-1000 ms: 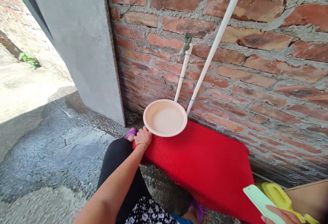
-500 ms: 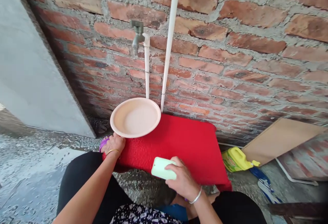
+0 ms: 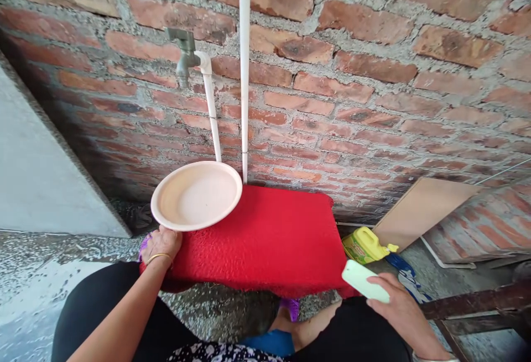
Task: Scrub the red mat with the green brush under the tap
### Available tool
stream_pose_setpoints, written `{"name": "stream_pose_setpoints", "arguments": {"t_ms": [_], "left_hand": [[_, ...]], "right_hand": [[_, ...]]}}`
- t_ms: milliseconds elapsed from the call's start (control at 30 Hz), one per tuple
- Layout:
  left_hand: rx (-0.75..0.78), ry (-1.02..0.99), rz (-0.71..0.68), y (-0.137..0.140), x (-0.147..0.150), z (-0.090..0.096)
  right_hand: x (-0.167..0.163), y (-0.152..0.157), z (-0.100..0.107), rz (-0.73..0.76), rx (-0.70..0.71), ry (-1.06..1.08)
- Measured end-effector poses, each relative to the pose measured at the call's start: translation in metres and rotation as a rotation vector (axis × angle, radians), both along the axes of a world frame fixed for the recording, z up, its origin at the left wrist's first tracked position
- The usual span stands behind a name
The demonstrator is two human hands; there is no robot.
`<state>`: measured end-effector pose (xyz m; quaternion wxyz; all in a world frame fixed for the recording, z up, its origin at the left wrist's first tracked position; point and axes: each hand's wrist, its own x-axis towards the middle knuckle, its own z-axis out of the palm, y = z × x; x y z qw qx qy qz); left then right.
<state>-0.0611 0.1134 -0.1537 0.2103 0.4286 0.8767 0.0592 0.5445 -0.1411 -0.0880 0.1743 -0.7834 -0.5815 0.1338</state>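
Right hand: fingers closed about one end of a pale green slab, beside the cloth's near right corner; smooth, round-cornered, probably light and stiff, perhaps slippery, best gripped by its long edges. Left hand: at the cloth's left end, against the basin's near rim; fingertips hidden, grip cannot be told. Red cloth: soft-looking, nubbly, draped. Basin: oval-looking, cream, likely thin plastic; lift by opposite rims. Tap: grey-green. Wall: rough brick, coarse mortar.
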Motion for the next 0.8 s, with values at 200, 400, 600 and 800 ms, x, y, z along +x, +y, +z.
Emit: {"name": "stream_pose_setpoints", "arguments": {"t_ms": [200,400,600,800], "left_hand": [[0.025,-0.010,0.009,0.002,-0.006,-0.008],[0.005,-0.020,0.004,0.002,-0.004,0.000],[0.034,-0.026,0.029,0.003,-0.004,0.004],[0.076,0.013,0.026,0.006,-0.009,-0.006]], "right_hand": [[0.022,-0.007,0.007,-0.092,0.032,-0.002],[0.016,0.012,0.000,-0.036,-0.120,0.162],[0.049,-0.012,0.000,-0.164,-0.098,0.083],[0.029,-0.010,0.001,-0.148,-0.090,0.212]]}}
